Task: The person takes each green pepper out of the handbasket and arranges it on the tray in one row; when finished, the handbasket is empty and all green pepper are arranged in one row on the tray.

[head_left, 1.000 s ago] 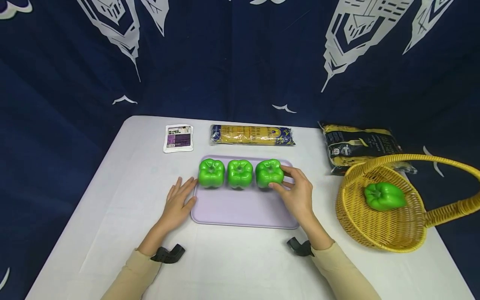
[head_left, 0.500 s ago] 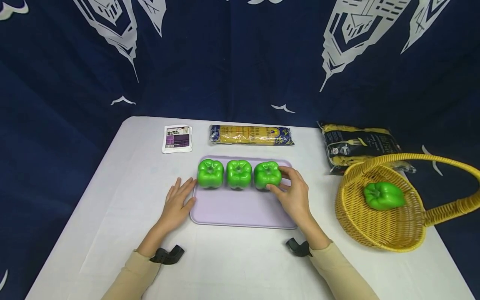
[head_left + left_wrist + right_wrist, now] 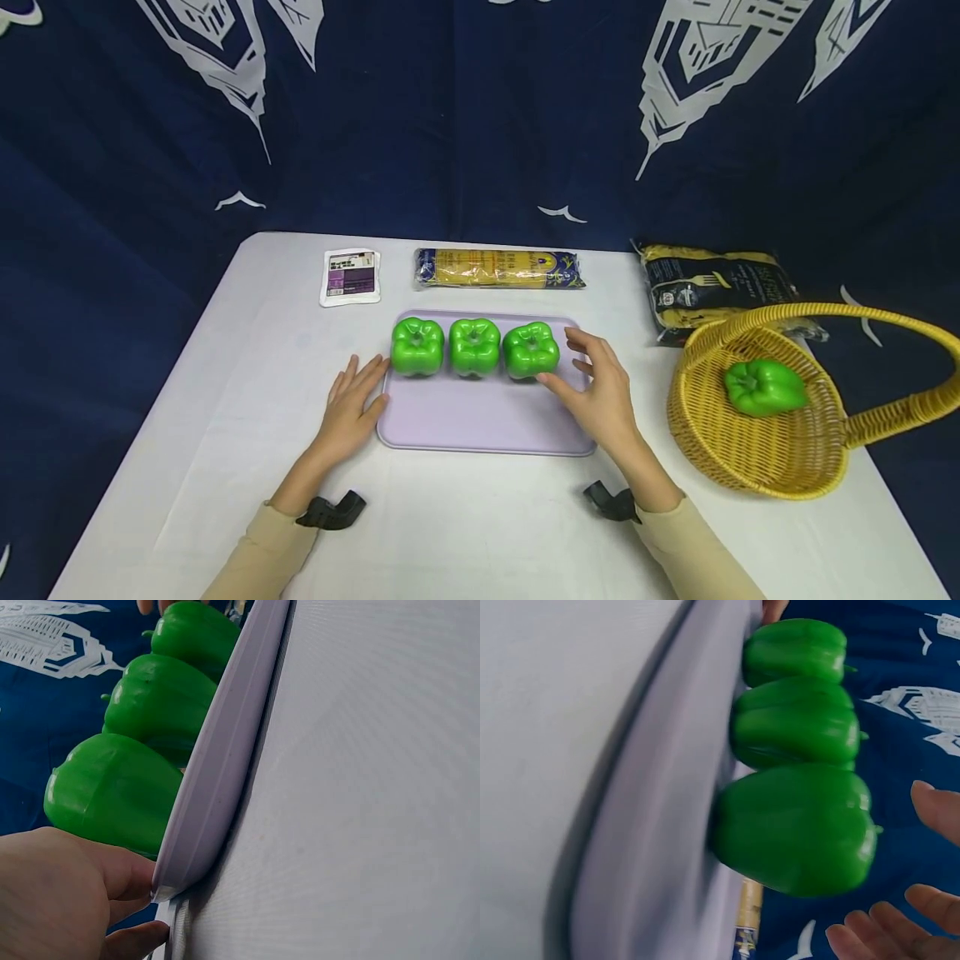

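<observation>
Three green bell peppers stand in a row along the far side of a lilac tray (image 3: 480, 425): a left one (image 3: 417, 347), a middle one (image 3: 474, 347) and a right one (image 3: 531, 350). Just right of the right pepper is my right hand (image 3: 600, 392), thumb and fingers spread apart around nothing. The right wrist view shows a gap between those fingers and the nearest pepper (image 3: 795, 829). My left hand (image 3: 351, 414) lies with straight fingers at the tray's left edge, its fingertips touching the rim in the left wrist view. A fourth pepper (image 3: 765, 387) lies on its side in a wicker basket (image 3: 757, 467).
Behind the tray lie a white and purple packet (image 3: 350, 277) and a long yellow and blue pack of noodles (image 3: 498, 269). A black and yellow bag (image 3: 712, 283) sits at the back right, partly behind the basket's tall handle (image 3: 896, 412). A dark blue curtain hangs behind the table.
My right hand has let go of the right pepper and drawn back slightly to the right, its fingers opening wider. The left hand stays at the tray's edge.
</observation>
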The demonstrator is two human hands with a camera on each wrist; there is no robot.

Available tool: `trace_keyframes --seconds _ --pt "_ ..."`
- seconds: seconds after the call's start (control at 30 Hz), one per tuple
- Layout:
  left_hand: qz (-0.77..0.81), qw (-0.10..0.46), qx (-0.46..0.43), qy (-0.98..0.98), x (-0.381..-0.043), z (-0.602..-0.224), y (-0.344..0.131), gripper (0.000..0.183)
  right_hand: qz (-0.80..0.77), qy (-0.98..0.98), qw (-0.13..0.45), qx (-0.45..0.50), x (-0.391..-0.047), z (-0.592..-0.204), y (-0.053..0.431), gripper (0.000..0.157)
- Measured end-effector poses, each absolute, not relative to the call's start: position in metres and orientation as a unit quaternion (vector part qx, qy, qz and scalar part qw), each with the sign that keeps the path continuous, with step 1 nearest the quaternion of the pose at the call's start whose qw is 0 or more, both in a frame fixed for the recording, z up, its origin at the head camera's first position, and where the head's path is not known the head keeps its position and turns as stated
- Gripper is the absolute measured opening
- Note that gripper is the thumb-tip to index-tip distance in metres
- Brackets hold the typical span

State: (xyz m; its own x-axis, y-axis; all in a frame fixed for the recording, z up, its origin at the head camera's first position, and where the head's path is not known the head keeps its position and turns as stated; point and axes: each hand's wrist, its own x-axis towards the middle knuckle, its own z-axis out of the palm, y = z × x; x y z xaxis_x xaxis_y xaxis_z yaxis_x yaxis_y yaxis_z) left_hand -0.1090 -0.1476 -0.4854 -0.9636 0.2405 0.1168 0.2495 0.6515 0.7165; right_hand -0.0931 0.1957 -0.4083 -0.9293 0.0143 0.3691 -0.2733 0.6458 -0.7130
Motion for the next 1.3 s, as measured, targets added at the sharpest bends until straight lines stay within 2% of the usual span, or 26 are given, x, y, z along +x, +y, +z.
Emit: trace_keyframes --seconds 0.4,0.63,0.77,0.97,1.3 --pt "-0.396 -0.003 -0.132 -0.909 -0.111 -0.484 -0.148 0.053 0.422 -0.868 0.229 0.124 -0.066 -0.386 0.235 0.072" --pt "-0.398 -0.008 -0.129 -0.908 -0.111 -0.484 -0.15 0.053 0.45 -0.828 0.303 0.14 -0.045 -0.375 0.277 0.075" --pt "-0.397 -0.011 -0.129 -0.909 -0.11 -0.485 -0.15 0.053 0.477 -0.795 0.358 0.111 -0.032 -0.365 0.306 0.065" --pt "-0.397 -0.004 -0.132 -0.908 -0.109 -0.485 -0.149 0.053 0.454 -0.783 0.424 0.013 -0.017 -0.35 0.339 0.057" --pt "-0.397 -0.003 -0.134 -0.908 -0.109 -0.485 -0.148 0.053 0.368 -0.814 0.433 -0.118 -0.014 -0.356 0.379 0.061"
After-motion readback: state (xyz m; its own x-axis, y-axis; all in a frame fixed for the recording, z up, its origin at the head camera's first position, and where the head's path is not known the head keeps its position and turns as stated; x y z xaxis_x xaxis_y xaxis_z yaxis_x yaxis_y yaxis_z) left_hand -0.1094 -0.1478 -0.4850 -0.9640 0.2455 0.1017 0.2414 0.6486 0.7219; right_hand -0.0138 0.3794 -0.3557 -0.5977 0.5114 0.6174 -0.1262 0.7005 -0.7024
